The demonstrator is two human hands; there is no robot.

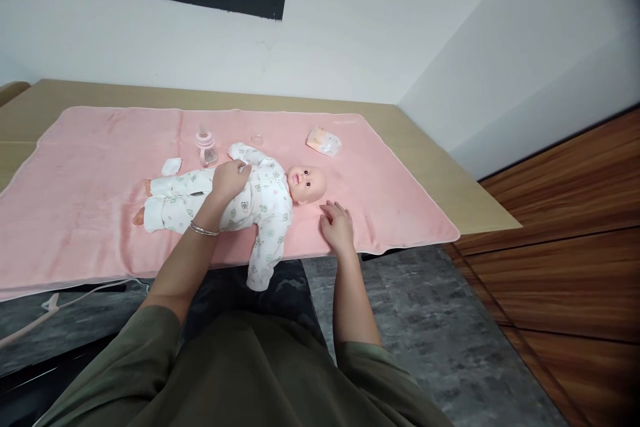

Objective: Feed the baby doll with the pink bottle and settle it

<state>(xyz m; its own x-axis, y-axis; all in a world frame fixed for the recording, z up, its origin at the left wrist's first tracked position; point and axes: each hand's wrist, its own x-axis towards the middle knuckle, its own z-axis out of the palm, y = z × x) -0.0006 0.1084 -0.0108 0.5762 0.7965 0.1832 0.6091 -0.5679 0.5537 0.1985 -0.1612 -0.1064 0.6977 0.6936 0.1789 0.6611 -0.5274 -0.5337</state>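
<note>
A bald baby doll (273,190) lies on its back on a pink blanket (100,147), head to the right and feet to the left. It wears a white printed top and matching trousers; one sleeve hangs over the blanket's near edge. My left hand (231,179) is on the doll's belly, its fingers curled and closed on the white cloth of the top. Exactly how the fingertips grip is hard to see. My right hand (339,225) rests on the blanket just right of the doll's head, fingers apart, holding nothing.
Behind the doll stand a pink-topped baby bottle (206,148), a small clear round cap (257,139) and a soft plastic packet (324,141). A folded white cloth (171,166) lies near the feet. The wooden table (425,153) meets a white wall; wooden drawers (565,267) stand at right.
</note>
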